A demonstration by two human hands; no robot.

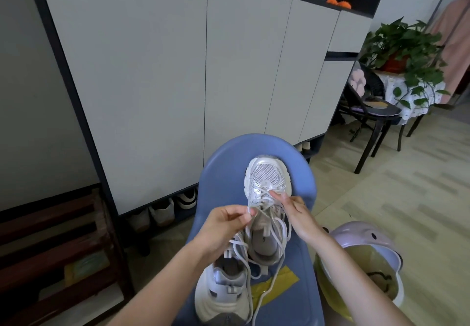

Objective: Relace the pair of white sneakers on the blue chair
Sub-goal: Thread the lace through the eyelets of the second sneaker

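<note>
Sneaker (267,185) lying toe-up near the back edge of the blue chair (223,173), white lace (277,226) running loose over its tongue. Left hand (223,224) pinching a lace end at the eyelets; right hand (295,211) curling fingers onto the lace at the lowest crossing. Second sneaker (223,292) lying toward the front edge, its toe hidden under the left wrist. Yellow tape (279,282) showing only partly beneath trailing lace. Lilac bin (366,236) beside the chair, rim cut by the right forearm.

Left hand (223,220) fingertips pinched, right hand (295,211) fingers curled, forearms extended
</note>
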